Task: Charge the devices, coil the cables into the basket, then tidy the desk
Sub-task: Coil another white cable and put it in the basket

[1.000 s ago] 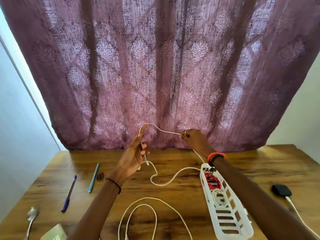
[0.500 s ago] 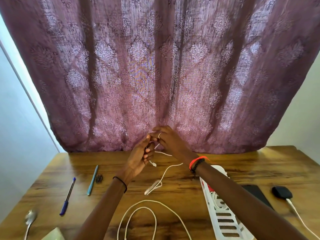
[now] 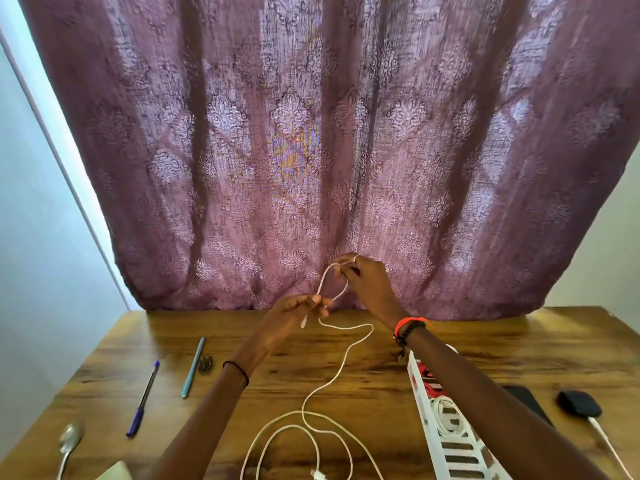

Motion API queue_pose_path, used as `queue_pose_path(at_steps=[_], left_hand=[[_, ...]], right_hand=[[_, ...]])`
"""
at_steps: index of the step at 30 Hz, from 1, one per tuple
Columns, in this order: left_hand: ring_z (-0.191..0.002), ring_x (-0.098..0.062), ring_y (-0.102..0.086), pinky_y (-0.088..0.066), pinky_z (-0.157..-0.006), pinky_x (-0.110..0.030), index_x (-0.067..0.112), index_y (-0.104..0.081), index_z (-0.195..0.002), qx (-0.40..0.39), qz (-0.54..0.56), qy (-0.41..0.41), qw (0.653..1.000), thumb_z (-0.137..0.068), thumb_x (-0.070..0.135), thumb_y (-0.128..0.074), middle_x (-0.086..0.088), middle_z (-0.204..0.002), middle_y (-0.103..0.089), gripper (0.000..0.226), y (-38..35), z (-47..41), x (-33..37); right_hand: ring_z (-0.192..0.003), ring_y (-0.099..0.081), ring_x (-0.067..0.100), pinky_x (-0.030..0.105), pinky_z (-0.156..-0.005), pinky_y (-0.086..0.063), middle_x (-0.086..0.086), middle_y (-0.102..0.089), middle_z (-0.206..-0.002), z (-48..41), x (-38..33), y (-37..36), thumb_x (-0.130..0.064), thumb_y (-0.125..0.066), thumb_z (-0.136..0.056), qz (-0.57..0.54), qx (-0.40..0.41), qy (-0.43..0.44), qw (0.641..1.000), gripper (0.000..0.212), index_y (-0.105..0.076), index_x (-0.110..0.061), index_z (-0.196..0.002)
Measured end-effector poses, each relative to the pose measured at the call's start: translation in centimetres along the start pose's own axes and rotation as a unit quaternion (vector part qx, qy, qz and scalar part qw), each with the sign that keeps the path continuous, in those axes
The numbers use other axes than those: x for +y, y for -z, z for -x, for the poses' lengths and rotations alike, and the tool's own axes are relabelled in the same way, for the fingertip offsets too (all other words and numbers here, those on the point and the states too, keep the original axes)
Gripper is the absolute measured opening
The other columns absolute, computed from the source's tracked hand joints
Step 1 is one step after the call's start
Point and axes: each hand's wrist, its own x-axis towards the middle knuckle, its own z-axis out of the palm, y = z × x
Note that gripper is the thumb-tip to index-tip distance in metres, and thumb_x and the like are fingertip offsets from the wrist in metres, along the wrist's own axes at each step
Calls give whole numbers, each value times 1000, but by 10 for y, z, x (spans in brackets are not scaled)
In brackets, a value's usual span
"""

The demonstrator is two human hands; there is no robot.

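From the head camera, both hands are working above the far edge of the wooden desk (image 3: pixel 346 375), in front of the curtain (image 3: pixel 311 133). The left hand (image 3: pixel 291 311) is pinching the white cable (image 3: pixel 341 367) near its plug, while the right hand (image 3: pixel 367 282) is pinching the top of a raised loop. The remaining cable is trailing in loose curves across the desk, left of the white basket (image 3: pixel 453 455), which is holding another coiled cable.

Glossy wood-grain desk (image 3: pixel 381 382), matt woven curtain (image 3: pixel 311 133), white plastic basket (image 3: pixel 460 459), shiny metal spoon (image 3: pixel 69 441)
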Motion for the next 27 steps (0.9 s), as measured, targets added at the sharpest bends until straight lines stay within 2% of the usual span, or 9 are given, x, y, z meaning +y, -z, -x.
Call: queue_pose_path(at_steps=[3,5,8,11,13,15,19,22,27], left_hand=[[-75,-4,-59,-42,-66,-13,12,-67,-102,-15,59,23,998,-97,16,-43,7,-70,-67,26,-5,1,5],[-72,-7,-61,-49,-69,-15,8,-66,-106,-19,174,35,984,-94,15,-45,4,-72,-64,26,-7,0,11],[-66,-8,-61,-56,-80,-25,0,-60,-114,-1,341,30,939,-94,8,-42,2,-72,-61,28,-5,-9,22],[-65,-6,-63,-53,-82,-23,1,-64,-109,39,416,8,909,-91,6,-44,3,-76,-66,27,0,-20,35],[-70,-5,-67,-54,-79,-22,5,-70,-103,54,455,4,889,-92,6,-44,2,-85,-72,28,2,-27,39],[-77,-6,-69,-57,-78,-22,3,-66,-107,68,487,-1,871,-95,4,-41,-2,-94,-73,28,2,-32,41],[-92,-10,-69,-56,-79,-24,-1,-57,-113,93,526,-22,845,-94,0,-40,-9,-104,-71,25,2,-40,41],[-91,-11,-69,-56,-76,-22,0,-55,-116,105,504,-30,857,-94,-2,-40,-7,-100,-72,27,2,-47,40],[-94,-18,-69,-54,-83,-21,1,-55,-121,126,312,-64,940,-91,-3,-49,-10,-100,-72,31,1,-51,35]], right_hand=[[-57,-62,9,6,-54,-42,4,-68,-73,0,-2,1,-6,-57,-89,-37,35,-52,997,9,-52,-12,-91],[-50,-52,-1,11,-48,-36,1,-63,-66,2,0,1,-15,-55,-93,-21,43,-47,998,4,-51,-14,-91],[-48,-39,-1,22,-49,-31,-11,-44,-55,9,5,-3,-24,-48,-96,10,57,-37,998,15,-56,-13,-101],[-50,-39,9,33,-53,-35,-9,-41,-54,18,1,-5,-28,-47,-96,46,44,-14,998,16,-59,-17,-92],[-60,-53,19,36,-57,-43,-2,-56,-64,22,-5,-6,-29,-47,-96,93,16,9,995,19,-63,-19,-97],[-82,-64,29,38,-67,-49,9,-66,-90,24,-14,-7,-26,-44,-97,172,-39,23,984,25,-62,-17,-110],[-98,-62,36,43,-73,-52,10,-56,-114,35,-28,-13,-7,-38,-93,313,-132,84,937,35,-47,-15,-126],[-97,-62,37,44,-72,-51,11,-54,-114,41,-33,-15,-7,-38,-93,343,-149,97,922,29,-49,-11,-120],[-91,-62,38,43,-65,-51,10,-52,-109,49,-46,-3,-6,-42,-92,347,-139,124,919,27,-50,-13,-117]])
